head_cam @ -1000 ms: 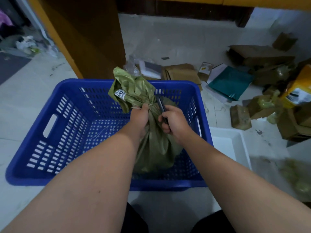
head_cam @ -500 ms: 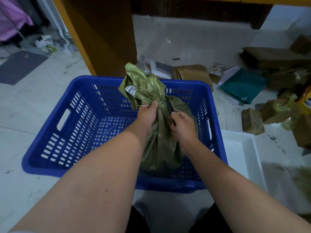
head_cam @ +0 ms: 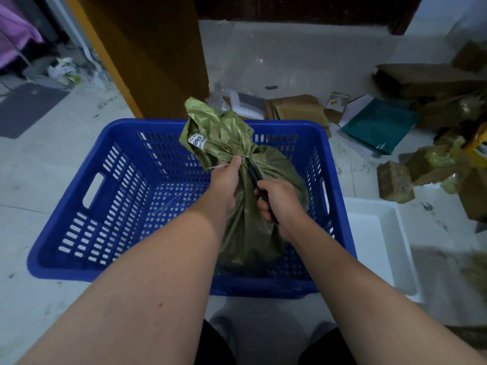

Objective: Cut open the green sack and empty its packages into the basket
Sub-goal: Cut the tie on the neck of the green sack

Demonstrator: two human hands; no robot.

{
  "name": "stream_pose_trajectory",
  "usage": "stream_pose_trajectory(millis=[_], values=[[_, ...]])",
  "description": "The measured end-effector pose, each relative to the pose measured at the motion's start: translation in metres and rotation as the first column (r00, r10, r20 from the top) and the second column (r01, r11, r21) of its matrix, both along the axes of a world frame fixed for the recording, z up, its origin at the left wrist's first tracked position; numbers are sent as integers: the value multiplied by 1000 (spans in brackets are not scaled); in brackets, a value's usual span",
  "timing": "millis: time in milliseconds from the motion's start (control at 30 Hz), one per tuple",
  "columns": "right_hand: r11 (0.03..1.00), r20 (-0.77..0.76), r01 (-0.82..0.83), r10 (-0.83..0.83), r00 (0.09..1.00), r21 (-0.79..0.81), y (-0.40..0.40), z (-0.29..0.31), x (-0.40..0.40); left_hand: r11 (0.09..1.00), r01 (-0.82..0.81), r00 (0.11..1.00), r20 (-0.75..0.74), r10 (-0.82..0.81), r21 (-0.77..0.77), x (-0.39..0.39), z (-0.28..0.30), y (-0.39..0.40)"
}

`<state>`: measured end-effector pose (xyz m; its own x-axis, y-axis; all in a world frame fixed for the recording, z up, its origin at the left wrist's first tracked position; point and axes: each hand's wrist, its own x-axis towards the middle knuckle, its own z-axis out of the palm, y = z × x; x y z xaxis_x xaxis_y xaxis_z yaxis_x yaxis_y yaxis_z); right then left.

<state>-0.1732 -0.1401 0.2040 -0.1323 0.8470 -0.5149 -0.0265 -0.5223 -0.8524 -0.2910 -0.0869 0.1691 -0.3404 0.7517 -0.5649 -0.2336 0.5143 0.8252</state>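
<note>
Sack [head_cam: 247,227] stood in the basket [head_cam: 79,233], toward its right wall. Our left hand [head_cam: 224,181] gripped the tied neck; our right hand [head_cam: 279,200] held a blade [head_cam: 253,171] there. We judged cutting away from the fingers safest.

White tray [head_cam: 379,248] on the floor, bottom right. Cardboard boxes [head_cam: 295,109] and a teal mailer [head_cam: 379,125] scattered across the pale floor [head_cam: 303,56] at right, with a small brown block [head_cam: 394,182] just below them. Wooden panel [head_cam: 155,54] upper centre; dark mat [head_cam: 26,109], purple cloth [head_cam: 15,35] and some litter [head_cam: 64,71] far left.
</note>
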Motion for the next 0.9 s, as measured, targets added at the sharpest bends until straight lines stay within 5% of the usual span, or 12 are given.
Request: stream_pose_trajectory(millis=[400, 900], values=[[986, 308, -6, -47, 950, 166, 4, -22, -13, 995, -94, 993, 80, 91, 31, 1, -15, -1], [986, 329, -31, -24, 944, 162, 8, -20, -10, 992, -125, 986, 115, 122, 19, 1, -9, -5]])
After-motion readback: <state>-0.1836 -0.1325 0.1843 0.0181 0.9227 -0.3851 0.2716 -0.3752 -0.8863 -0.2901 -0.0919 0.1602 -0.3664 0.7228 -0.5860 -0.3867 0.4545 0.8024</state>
